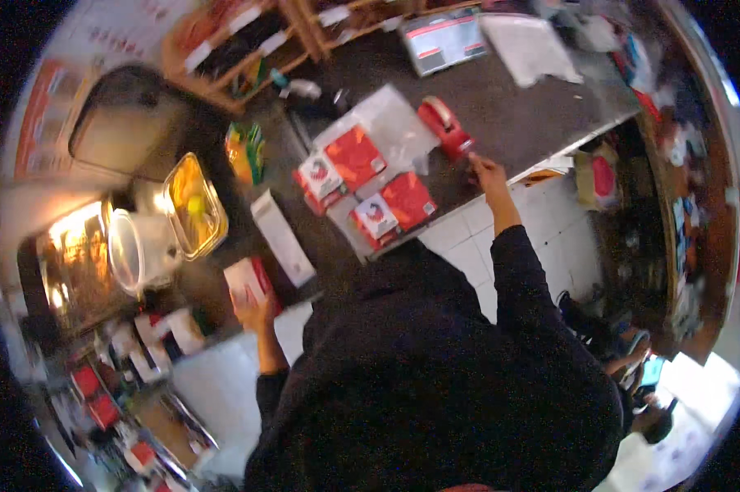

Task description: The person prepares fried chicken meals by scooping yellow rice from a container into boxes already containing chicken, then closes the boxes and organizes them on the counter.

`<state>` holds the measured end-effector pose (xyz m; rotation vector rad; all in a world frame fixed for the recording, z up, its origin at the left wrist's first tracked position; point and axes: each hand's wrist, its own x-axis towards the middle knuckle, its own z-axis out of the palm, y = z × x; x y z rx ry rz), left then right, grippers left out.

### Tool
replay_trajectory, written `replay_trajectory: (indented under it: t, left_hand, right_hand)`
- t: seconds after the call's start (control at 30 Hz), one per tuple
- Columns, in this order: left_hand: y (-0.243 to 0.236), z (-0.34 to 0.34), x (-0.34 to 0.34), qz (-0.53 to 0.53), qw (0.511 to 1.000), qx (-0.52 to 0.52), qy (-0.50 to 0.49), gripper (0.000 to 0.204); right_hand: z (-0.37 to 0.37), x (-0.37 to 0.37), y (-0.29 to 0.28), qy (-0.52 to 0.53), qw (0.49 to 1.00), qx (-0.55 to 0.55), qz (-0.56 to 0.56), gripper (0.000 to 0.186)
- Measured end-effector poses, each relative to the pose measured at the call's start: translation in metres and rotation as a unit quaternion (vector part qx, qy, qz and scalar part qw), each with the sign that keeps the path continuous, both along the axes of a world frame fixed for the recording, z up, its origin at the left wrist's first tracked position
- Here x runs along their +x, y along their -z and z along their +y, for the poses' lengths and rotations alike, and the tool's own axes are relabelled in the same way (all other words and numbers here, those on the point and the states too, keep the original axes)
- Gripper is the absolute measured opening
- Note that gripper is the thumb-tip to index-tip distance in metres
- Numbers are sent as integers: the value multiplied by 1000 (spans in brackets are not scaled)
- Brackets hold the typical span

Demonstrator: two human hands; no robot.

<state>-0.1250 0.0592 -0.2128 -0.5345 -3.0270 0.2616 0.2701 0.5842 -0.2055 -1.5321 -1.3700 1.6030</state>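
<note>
My left hand (255, 313) grips a red and white box (247, 283) at the counter's near edge. My right hand (489, 176) has its fingertips pinched at the lower end of a red tool, seemingly a tape dispenser (448, 127); what they hold there is too small to name. Between my hands, two pairs of red and white packages (353, 156) (415, 197) lie on pale plastic sheeting (411, 123). A long white carton (281, 238) rests left of them.
Along the left stand a food tray (198, 205), a white tub (140, 250) and a lit cabinet (75, 262). Wooden cubbies (239, 66), a flat grey device (444, 41) and paper (534, 49) line the back. Another person (632, 369) with a lit phone is at lower right.
</note>
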Motion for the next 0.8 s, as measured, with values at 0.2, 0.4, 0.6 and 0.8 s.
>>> replay_trajectory:
  t: [0.2, 0.4, 0.6, 0.8]
  left_hand:
    - [10, 11, -33, -121, 873, 472, -27, 107]
    - [-117, 87, 34, -41, 942, 332, 31, 104]
    - [-195, 144, 31, 51, 959, 225, 166, 99]
    - [-218, 148, -6, 8, 939, 254, 234, 99]
  right_hand:
    - [26, 25, 37, -94, 863, 261, -423, 49]
    - [-61, -76, -124, -99, 989, 106, -7, 23]
    - [-237, -255, -193, -362, 914, 172, 53, 33]
    - [-269, -298, -163, -281, 954, 108, -12, 47]
